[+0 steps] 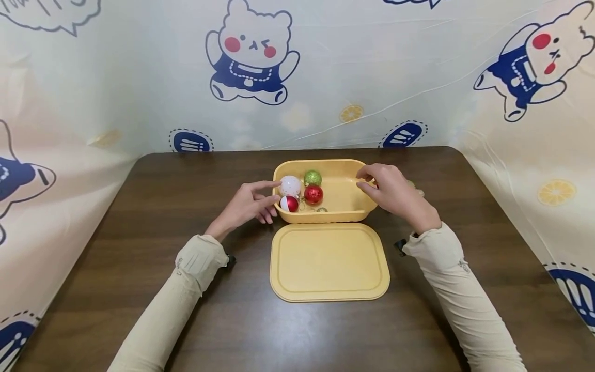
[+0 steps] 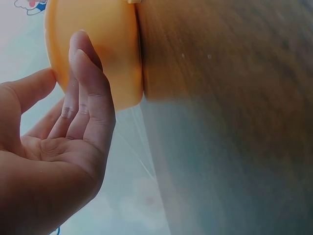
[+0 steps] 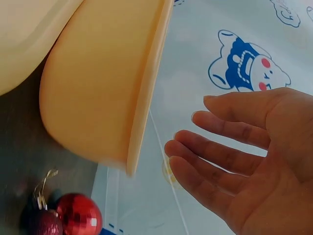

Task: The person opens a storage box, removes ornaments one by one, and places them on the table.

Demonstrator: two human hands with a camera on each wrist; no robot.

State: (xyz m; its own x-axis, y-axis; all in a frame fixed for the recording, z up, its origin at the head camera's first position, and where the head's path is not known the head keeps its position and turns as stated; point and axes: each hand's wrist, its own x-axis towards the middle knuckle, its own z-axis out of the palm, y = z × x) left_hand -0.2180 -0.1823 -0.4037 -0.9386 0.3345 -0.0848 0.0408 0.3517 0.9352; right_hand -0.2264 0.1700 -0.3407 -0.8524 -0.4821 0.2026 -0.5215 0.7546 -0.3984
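Observation:
A yellow plastic box (image 1: 325, 217) holds Christmas balls at its left end: a white one (image 1: 290, 185), a glittery green one (image 1: 313, 178), a shiny red one (image 1: 313, 195) and a red-and-white one (image 1: 289, 204). At the box's left end, my left hand (image 1: 244, 206) rests its thumb on the rim, fingers loosely bent beside the wall. My right hand (image 1: 392, 188) hovers over the box's right end. Its fingers are relaxed with nothing between them, as the right wrist view shows. Beyond that end lie a red ball (image 3: 80, 215) and a dark red one (image 3: 46, 224).
A yellow lid (image 1: 330, 263) lies flat on the brown table (image 1: 223, 320), just in front of the box. Past my right hand, a green ball (image 1: 411, 184) and a pale one (image 1: 420, 192) peek out. A printed cloth (image 1: 334, 67) surrounds the table's back and sides.

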